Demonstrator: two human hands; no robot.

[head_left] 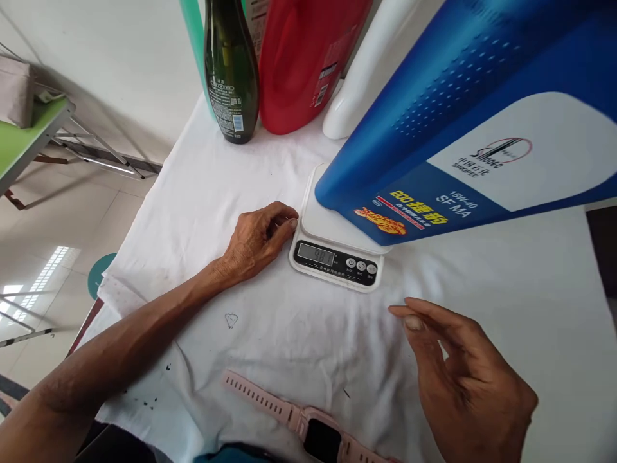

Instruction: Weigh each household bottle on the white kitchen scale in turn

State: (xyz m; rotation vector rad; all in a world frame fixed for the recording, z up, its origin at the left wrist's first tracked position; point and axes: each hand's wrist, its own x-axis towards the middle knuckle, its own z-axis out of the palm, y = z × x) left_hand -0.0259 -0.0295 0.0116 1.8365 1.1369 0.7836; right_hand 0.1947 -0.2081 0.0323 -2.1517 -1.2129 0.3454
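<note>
A big blue oil jug (463, 122) stands on a small white digital scale (332, 257) whose display shows digits. My left hand (258, 241) rests on the white cloth with curled fingers touching the scale's left edge. In front of the scale, my right hand (463, 379) hovers over the cloth at the lower right with loosely spread fingers and holds nothing.
A dark green bottle (230, 71), a red jug (303, 61) and a white container (366, 71) stand at the back of the white cloth (241, 180). A pink wristwatch (299, 421) lies at the near edge. Tiled floor and a green table (24, 138) lie to the left.
</note>
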